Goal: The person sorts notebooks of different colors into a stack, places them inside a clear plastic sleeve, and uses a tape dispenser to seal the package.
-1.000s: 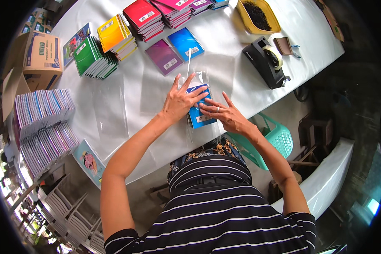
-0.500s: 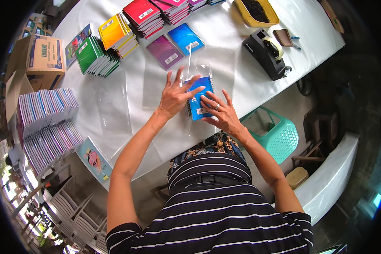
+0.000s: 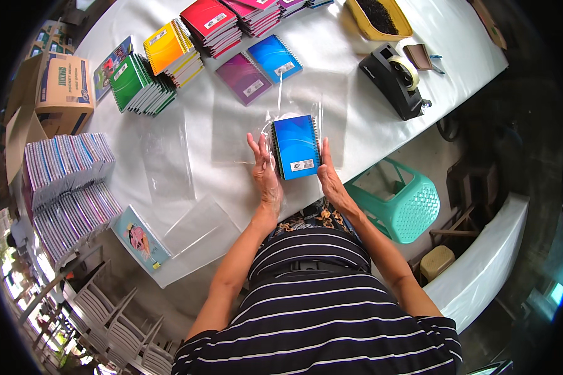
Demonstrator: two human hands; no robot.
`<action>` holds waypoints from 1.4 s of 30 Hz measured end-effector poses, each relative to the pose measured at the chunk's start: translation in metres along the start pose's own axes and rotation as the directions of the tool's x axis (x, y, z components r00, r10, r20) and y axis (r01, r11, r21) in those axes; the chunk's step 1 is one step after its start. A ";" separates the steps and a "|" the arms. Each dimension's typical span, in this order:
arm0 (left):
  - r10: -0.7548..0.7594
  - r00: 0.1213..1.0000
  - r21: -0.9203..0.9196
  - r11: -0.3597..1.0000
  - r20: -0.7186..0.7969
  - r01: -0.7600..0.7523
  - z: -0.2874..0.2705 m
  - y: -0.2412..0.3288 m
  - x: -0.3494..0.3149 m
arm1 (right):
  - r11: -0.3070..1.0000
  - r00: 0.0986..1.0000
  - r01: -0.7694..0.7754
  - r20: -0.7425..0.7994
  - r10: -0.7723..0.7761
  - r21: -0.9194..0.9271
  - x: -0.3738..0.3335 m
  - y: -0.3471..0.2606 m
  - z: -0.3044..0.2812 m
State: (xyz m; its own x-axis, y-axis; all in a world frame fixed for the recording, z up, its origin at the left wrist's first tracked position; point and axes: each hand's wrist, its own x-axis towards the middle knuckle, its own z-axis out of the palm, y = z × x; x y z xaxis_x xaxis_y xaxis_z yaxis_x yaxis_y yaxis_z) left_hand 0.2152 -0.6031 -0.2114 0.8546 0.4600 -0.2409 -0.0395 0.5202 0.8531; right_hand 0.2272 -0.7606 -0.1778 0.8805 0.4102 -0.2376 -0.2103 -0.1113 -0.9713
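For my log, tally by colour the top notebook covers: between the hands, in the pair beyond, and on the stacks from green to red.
Blue: 2 (nearer blue notebook, farther blue notebook)
Purple: 1 (purple notebook)
Green: 1 (green stack)
Yellow: 1 (yellow stack)
Red: 1 (red stack)
Total: 6

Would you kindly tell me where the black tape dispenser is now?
In the head view, the black tape dispenser is right of centre, just below the yellow container.
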 end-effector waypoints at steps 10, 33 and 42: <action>0.103 0.971 0.512 0.835 0.217 -0.203 -0.015 0.023 -0.001 | 0.566 0.964 0.266 0.205 -0.170 -0.781 0.010 -0.022 -0.023; -0.073 0.291 0.258 -0.298 0.954 -0.919 0.017 0.082 0.075 | 0.345 0.832 0.553 0.523 -0.185 -0.758 0.036 -0.043 -0.045; -0.079 0.284 0.257 -0.249 0.955 -0.934 0.028 0.072 0.082 | 0.282 0.807 0.585 0.580 -0.107 -0.761 0.044 -0.054 -0.041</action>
State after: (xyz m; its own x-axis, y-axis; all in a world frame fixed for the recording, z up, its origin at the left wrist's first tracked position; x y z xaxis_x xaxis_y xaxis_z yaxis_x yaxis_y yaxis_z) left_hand 0.2964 -0.5481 -0.1572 0.7409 -0.5977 0.3063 -0.6549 -0.7441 0.1319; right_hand 0.2947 -0.7742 -0.1348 0.4867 0.8684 -0.0945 0.7786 -0.4803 -0.4039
